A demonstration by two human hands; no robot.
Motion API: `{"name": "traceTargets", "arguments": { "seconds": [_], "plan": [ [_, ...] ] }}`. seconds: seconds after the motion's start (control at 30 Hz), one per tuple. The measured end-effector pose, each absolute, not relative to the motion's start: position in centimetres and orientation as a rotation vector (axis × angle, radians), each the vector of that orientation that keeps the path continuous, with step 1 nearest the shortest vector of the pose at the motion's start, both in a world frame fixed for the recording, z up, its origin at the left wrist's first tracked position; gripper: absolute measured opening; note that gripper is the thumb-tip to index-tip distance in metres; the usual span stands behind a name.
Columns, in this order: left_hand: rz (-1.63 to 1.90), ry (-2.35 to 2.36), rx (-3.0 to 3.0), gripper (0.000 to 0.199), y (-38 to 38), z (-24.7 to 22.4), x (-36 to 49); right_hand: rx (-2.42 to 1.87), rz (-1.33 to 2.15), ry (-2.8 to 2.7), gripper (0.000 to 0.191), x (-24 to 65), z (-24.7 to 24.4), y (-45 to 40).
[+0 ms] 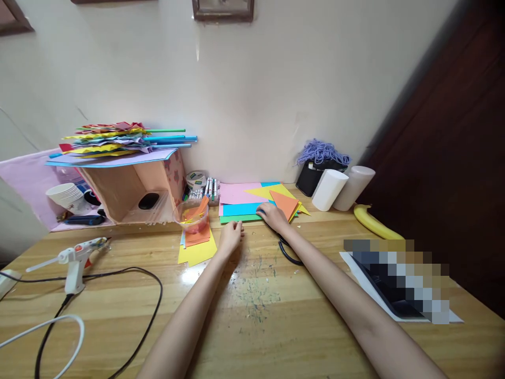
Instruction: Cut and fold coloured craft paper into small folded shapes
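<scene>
My left hand [232, 238] is just above the table, its fingers curled in; whatever they may hold is hidden. Further right, my right hand [274, 218] has its bent fingers pressed together at a stack of coloured paper, touching the blue sheet [240, 209]. Pink paper [236, 192], yellow paper [260, 192], green paper [239, 218] and an orange piece [283, 201] lie in the same stack. Black-handled scissors [290, 257] lie partly hidden under my right hand and wrist. Beside my left hand are yellow and orange paper pieces [203, 250] under a clear bowl [193, 223] of scraps.
At left stand an open pink box [173, 181] with paper and straws on top, a glue gun [74, 263] and its cable [152, 310]. Markers [212, 187] are by the wall. White rolls [330, 189], a black holder [309, 179], a banana [376, 223] and a dark, blurred-out object [379, 284] are at right.
</scene>
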State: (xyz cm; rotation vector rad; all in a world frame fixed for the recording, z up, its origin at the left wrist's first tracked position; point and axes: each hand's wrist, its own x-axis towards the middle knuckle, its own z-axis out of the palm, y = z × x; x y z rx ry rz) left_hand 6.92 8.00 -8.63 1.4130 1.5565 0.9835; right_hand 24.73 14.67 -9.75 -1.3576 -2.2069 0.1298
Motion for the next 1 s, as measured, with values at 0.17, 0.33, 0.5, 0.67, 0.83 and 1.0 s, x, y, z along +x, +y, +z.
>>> {"name": "traceTargets", "arguments": {
  "seconds": [0.17,0.33,0.5,0.67,0.83,1.0],
  "plan": [
    [1.026,1.418,1.111,0.028,9.5,-10.1,6.6,-1.349,0.142,-2.159,0.015,25.6,-10.0,15.2],
    [1.075,1.351,0.971,0.027,9.8,-10.3,6.0,-1.348,0.172,-2.124,0.015,25.7,-10.1,15.5],
    [1.105,1.316,0.897,0.025,9.9,-10.3,6.0,-1.429,0.172,-1.996,0.017,25.8,-10.5,15.9],
    [1.130,1.293,0.856,0.021,9.9,-10.4,5.9,-1.495,0.142,-1.863,0.021,26.2,-10.6,16.0],
    [1.121,1.277,0.854,0.020,9.7,-10.1,5.9,-1.483,0.114,-1.829,0.025,26.4,-10.7,16.0],
    [1.096,1.278,0.865,0.023,9.3,-9.8,5.9,-1.400,0.094,-1.956,0.034,25.9,-10.3,15.2]
  ]
}}
